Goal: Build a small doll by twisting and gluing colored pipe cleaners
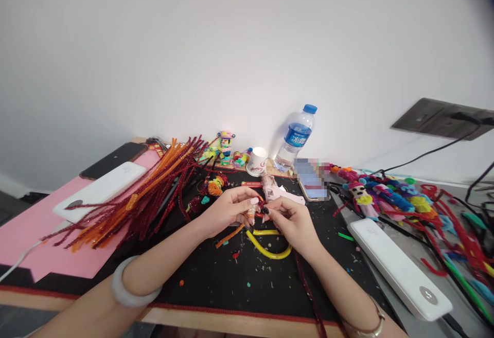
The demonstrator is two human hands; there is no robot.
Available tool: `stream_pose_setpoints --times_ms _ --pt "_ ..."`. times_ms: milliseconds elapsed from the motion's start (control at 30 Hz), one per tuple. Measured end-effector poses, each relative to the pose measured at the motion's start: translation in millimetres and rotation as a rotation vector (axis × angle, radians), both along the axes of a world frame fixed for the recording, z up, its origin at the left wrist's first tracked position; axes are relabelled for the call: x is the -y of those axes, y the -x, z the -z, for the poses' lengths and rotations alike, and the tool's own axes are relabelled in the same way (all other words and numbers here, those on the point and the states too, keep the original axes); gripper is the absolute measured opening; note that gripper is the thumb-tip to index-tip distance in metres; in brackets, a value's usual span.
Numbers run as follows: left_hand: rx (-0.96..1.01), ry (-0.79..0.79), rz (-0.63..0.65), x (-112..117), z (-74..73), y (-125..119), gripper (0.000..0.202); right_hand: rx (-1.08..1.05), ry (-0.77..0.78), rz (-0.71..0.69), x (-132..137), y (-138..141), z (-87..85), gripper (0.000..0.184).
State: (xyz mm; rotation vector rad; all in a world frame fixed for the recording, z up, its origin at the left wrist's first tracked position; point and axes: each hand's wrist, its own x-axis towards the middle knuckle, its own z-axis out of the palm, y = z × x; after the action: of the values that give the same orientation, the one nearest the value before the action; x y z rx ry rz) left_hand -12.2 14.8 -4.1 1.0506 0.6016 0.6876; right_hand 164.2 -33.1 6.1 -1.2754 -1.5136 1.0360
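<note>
My left hand (236,208) is closed in a pinch above the middle of the black mat. Between its fingertips is a small orange and pale fuzzy piece (251,213), mostly hidden by the fingers. My right hand (291,218) meets it, thumb and forefinger pinched on a small dark bit (265,210) that I cannot identify. Red fuzzy material shows between the two hands. Just below them lies a tool with curved yellow handles (272,255), its head hidden. An orange pipe cleaner (230,236) lies beside it. A pale pink glue gun (283,194) rests behind my right hand.
Red and orange pipe cleaners (154,199) are heaped at left on pink sheets (92,255). A paper cup (257,161) and water bottle (296,140) stand by the wall. Finished pipe-cleaner figures (365,201) and a white power bank (399,268) lie at right. Scraps dot the mat (216,286).
</note>
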Motion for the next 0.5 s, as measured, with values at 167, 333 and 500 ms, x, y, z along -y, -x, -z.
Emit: stream_pose_setpoints --times_ms 167,333,500 --pt "-0.029 -0.029 -0.004 0.7 0.2 -0.6 0.027 0.022 -0.016 -0.003 0.8 0.8 -1.5 0.014" --pt "-0.048 -0.063 -0.028 1.1 1.5 -1.0 0.026 0.018 -0.001 0.011 0.1 1.1 -0.9 0.015" --pt "-0.047 -0.097 -0.087 1.1 0.6 -1.5 0.024 0.038 0.024 0.008 -0.6 0.8 1.8 0.015"
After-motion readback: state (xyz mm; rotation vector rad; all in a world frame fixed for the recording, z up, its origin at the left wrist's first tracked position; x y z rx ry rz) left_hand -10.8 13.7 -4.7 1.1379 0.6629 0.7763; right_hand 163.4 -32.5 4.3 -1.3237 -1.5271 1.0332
